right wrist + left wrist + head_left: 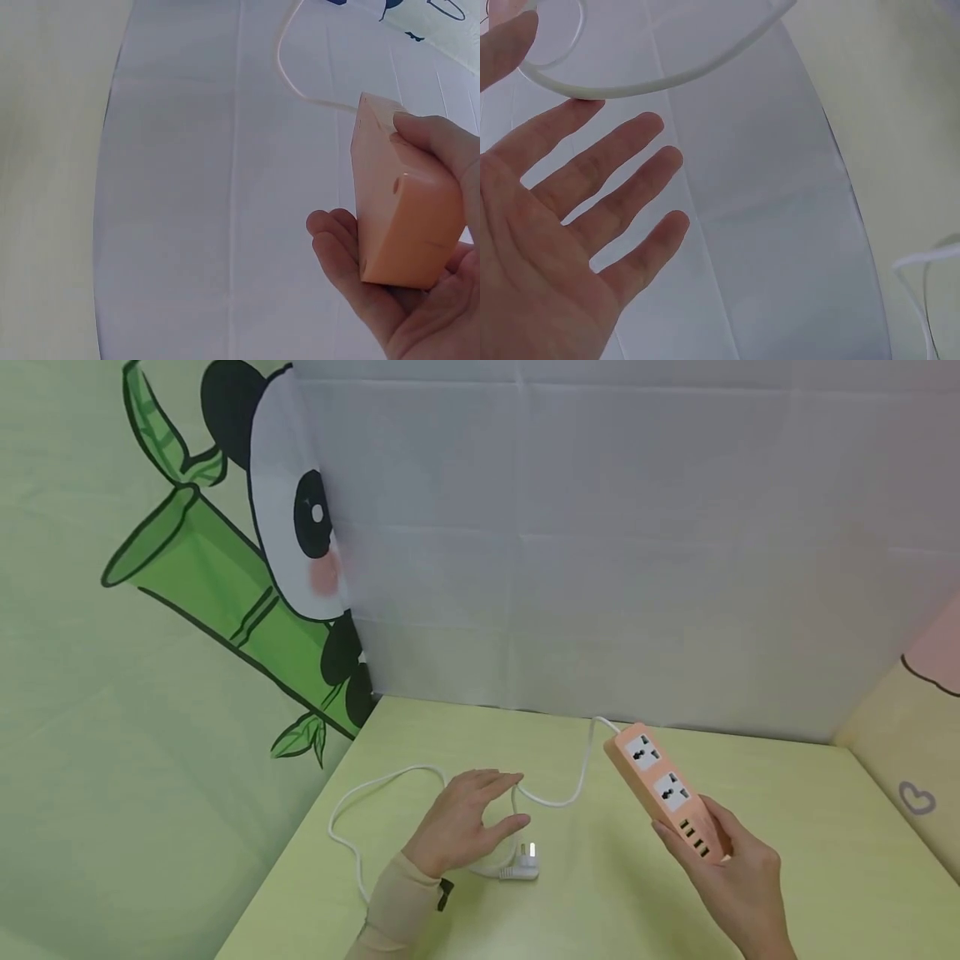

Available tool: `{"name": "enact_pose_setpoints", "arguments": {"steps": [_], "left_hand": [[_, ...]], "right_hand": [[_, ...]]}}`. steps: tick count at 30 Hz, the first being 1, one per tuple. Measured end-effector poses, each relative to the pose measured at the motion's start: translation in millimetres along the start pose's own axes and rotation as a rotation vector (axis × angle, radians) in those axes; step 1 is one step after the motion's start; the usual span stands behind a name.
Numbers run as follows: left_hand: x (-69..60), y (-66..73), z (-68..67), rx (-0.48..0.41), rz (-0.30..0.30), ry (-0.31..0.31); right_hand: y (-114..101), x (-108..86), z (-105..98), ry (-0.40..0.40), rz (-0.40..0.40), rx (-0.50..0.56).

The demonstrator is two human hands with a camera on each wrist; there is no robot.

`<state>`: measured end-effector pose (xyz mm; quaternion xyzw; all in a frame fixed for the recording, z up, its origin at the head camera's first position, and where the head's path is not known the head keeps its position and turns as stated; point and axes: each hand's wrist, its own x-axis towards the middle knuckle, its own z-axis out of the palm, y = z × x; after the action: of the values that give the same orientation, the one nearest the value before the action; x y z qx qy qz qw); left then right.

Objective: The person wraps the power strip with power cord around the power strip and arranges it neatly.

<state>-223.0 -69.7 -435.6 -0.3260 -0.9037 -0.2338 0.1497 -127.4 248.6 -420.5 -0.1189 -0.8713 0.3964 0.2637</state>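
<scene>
An orange power strip (660,789) with white sockets and several USB ports is tilted above the table, and my right hand (738,868) grips its lower end. The right wrist view shows the thumb on one side of the strip (405,202) and curled fingers on the other. My left hand (468,822) is over the table with its fingers extended and thumb apart. In the left wrist view, the white cord (697,73) runs past the thumb and index fingertip; whether they touch it I cannot tell. Below and right of that hand is the white plug (521,866), prongs up.
The cord's loop (348,793) spreads over the left part of the pale green table (600,902). A grey-white cloth backdrop (600,552) rises behind the table's far edge. A printed panda and bamboo (202,577) decorate the left cloth; a yellowish cloth (907,743) borders the right.
</scene>
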Motion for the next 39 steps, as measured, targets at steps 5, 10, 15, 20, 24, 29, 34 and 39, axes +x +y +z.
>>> {"name": "enact_pose_setpoints", "arguments": {"steps": [5, 10, 15, 20, 24, 29, 34, 39], "left_hand": [[0.7, 0.4, 3.1, -0.024, -0.034, -0.032], [1.9, 0.3, 9.1, -0.073, -0.077, -0.062], [4.3, -0.7, 18.1, -0.157, -0.078, -0.08], [5.6, 1.1, 19.2, -0.232, -0.026, -0.024], [6.3, 3.9, 13.4, -0.269, 0.021, 0.067], [9.4, 4.8, 12.2, -0.342, 0.119, 0.141], [11.8, 4.3, 14.1, -0.443, 0.161, 0.134], [13.1, 9.2, 7.4, -0.587, 0.156, 0.108]], "right_hand": [[0, -0.7, 0, 0.002, 0.006, 0.006], [-1, -1.7, 0, 0.009, 0.001, 0.024], [-1, -2.6, 1, 0.017, 0.005, 0.045], [1, -2.0, 2, 0.031, 0.012, 0.045], [3, -0.4, 3, 0.049, -0.002, 0.042], [7, 2.3, 3, 0.058, -0.005, 0.041], [9, 2.7, 4, 0.036, 0.036, 0.031], [12, 3.6, 5, 0.025, 0.043, 0.029]]}}
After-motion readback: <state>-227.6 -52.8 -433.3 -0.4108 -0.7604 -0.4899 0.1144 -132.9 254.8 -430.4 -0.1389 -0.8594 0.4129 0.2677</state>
